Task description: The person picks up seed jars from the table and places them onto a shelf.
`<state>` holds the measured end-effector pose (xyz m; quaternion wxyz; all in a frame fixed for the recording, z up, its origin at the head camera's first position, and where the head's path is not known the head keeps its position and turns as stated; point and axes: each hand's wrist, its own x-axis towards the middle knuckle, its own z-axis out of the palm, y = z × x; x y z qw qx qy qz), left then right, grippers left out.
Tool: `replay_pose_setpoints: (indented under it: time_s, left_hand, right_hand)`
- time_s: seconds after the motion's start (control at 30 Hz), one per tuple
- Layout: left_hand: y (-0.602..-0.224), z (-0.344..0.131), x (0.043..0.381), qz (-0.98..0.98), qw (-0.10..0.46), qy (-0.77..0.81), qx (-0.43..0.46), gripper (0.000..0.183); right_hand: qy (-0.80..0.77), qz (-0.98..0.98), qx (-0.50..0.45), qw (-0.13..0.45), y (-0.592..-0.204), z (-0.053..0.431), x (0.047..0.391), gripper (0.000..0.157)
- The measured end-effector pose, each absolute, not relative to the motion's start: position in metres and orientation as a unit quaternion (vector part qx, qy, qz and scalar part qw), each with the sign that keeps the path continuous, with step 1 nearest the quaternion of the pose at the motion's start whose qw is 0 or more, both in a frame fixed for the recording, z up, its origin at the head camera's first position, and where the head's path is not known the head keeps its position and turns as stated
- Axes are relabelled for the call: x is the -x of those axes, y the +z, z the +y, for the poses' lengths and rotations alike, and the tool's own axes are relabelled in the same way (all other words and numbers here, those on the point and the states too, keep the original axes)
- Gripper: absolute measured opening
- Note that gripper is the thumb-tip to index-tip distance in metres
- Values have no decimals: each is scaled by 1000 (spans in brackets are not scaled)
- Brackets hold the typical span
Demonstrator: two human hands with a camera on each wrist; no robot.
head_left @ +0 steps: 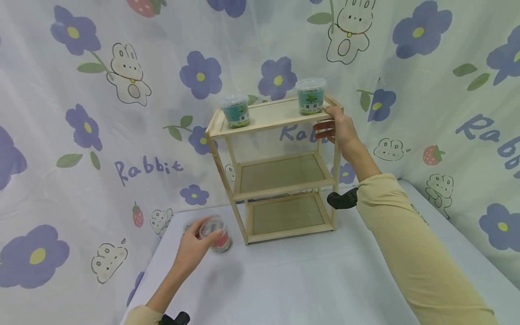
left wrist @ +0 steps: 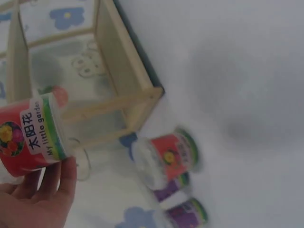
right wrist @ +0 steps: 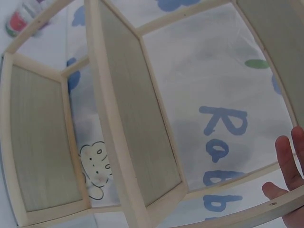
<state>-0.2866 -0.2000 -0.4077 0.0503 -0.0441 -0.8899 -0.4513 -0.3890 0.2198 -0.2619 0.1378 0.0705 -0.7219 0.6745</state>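
My left hand (head_left: 195, 248) grips a small plastic cup (left wrist: 28, 135) with a red label reading "My little garden". On the table just beyond it in the left wrist view lie another red-labelled cup (left wrist: 173, 154) and two purple-labelled cups (left wrist: 187, 213). A three-tier wooden shelf (head_left: 284, 185) stands to the right of this hand. My right hand (head_left: 343, 131) holds the shelf's top right front corner, its fingers below the top board. Close to that hand, a teal cup (head_left: 311, 97) with a clear lid sits on the top tier. A second teal cup (head_left: 236, 112) stands at the top tier's left end.
The shelf's middle tier (head_left: 284, 174) and bottom tier (head_left: 288, 214) are framed panels. A white table (head_left: 292, 280) carries the shelf. Behind it hangs a curtain (head_left: 162, 135) printed with flowers and rabbits.
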Motion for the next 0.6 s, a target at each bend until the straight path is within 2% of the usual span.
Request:
replay_pose_setpoints:
  time_s: [0.4,0.6]
  left_hand:
    - [-377,-161,286,-892,49,-438,103,64]
    - [-366,-143,295,-887,58,-439,130,58]
  right_hand:
    - [672,-723,-67,143,-263,220,389,57]
    - [674,-721,-69,143,-262,220,388,57]
